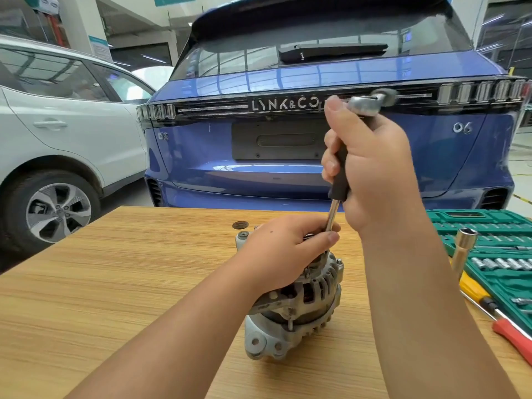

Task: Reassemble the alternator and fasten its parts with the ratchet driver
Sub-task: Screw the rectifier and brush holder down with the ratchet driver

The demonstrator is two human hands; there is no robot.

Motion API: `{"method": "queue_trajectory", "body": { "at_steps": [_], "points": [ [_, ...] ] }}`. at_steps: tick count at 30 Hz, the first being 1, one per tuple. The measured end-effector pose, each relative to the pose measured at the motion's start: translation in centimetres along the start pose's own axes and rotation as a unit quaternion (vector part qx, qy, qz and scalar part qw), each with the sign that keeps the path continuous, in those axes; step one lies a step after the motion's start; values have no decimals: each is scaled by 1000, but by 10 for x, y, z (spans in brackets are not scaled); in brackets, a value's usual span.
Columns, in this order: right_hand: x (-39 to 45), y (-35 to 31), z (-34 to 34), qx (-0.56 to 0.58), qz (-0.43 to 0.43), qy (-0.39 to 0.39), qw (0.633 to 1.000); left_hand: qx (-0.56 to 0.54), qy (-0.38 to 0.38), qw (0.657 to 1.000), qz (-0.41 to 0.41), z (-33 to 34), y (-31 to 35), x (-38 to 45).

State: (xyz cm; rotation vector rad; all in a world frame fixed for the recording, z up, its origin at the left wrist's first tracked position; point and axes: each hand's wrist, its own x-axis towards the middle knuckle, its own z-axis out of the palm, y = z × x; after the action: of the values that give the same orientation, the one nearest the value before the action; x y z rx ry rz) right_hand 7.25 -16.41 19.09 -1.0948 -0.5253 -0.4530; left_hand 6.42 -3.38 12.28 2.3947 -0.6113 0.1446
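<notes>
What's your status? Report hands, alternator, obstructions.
Right hand grips ratchet driver. Left hand steadies its shaft atop alternator. Nothing blocking.

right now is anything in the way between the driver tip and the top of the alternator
Nothing visible blocks it. The ratchet driver runs down from the right hand to the top of the alternator. The left hand pinches the shaft there and hides the tip itself.

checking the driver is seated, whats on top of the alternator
The left hand rests on the alternator, pinching the driver's shaft. The right hand grips its handle. The tip and fastener are hidden under the fingers.
</notes>
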Motion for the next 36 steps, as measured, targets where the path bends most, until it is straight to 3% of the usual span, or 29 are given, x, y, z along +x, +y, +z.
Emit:
{"method": "queue_trajectory", "body": {
  "at_steps": [3,8,14,19,23,28,32,36],
  "points": [
    [0,1,0,74,14,-68,995,-8,0,1000,-6,0,0,2],
    [-3,13,8,0,-102,-63,993,4,0,1000,0,0,4,0],
    [-4,10,6,125,-50,-96,986,4,6,1000,5,0,4,-2],
    [-6,4,8,112,-17,-118,987,-1,11,1000,5,0,2,-1],
    [-8,0,12,67,-9,-80,994,8,12,1000,1,-1,2,-1],
    [-6,3,11,-44,-59,43,996,2,-1,1000,15,-1,3,-1],
    [-1,1,3,46,9,-57,997,0,2,1000,-1,0,-1,1],
    [-4,9,7,15,-95,-95,991,-1,3,1000,1,1,0,1]
  ]
}}
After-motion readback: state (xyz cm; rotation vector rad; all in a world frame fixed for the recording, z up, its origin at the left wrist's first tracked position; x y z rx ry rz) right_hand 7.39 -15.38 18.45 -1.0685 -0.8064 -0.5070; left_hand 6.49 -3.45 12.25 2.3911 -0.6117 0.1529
